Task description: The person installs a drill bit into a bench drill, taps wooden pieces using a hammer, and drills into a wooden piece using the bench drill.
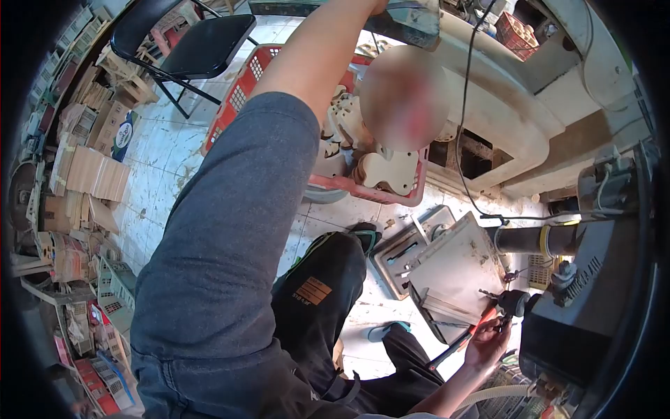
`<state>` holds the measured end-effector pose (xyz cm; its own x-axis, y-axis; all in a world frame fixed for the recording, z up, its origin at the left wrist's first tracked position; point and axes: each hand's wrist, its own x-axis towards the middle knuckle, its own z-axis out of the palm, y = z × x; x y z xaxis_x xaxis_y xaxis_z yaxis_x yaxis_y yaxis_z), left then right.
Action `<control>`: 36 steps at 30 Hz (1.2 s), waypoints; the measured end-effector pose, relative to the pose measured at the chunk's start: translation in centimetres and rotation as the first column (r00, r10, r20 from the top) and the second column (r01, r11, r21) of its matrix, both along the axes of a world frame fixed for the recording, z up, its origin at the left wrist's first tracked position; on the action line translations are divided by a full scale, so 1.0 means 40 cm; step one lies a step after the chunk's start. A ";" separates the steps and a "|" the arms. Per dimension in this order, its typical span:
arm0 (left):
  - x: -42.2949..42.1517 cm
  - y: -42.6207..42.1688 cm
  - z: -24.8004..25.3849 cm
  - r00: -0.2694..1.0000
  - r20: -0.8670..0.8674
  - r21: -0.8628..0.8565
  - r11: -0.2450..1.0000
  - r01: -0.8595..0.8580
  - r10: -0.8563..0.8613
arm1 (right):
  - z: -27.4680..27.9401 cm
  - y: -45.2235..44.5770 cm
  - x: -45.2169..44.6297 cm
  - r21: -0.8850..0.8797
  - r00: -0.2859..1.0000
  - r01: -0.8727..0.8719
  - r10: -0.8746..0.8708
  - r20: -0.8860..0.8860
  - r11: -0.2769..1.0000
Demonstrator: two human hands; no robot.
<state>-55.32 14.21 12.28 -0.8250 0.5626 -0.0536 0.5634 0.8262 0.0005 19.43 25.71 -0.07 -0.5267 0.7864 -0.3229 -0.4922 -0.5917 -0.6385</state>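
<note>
My left arm reaches forward in a grey sleeve to the top edge of the view. Only a sliver of my left hand (380, 5) shows there, beside a dark flat-topped surface (412, 24), and its fingers are hidden. At lower right, my right hand (488, 343) is raised against the drill chuck (514, 302) of a machine. Its fingers are bent and pinched around something small and dark just under the chuck, too small to name. A drill bit (488, 294) points left out of the chuck. Below it lies a long red-and-black bar (460, 340).
A red basket (234, 94) of cut wooden pieces (386, 173) stands ahead, partly covered by a blurred patch. A black folding chair (206, 47) is at upper left. Stacked boards (98, 173) line the left side. A black cable (460, 140) hangs near the machine body (576, 279).
</note>
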 end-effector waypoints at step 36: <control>1.326 0.174 -0.368 0.166 0.218 0.964 0.238 0.116 -0.962 | 0.043 -0.011 -0.060 0.459 0.957 -0.183 0.051 0.285 0.870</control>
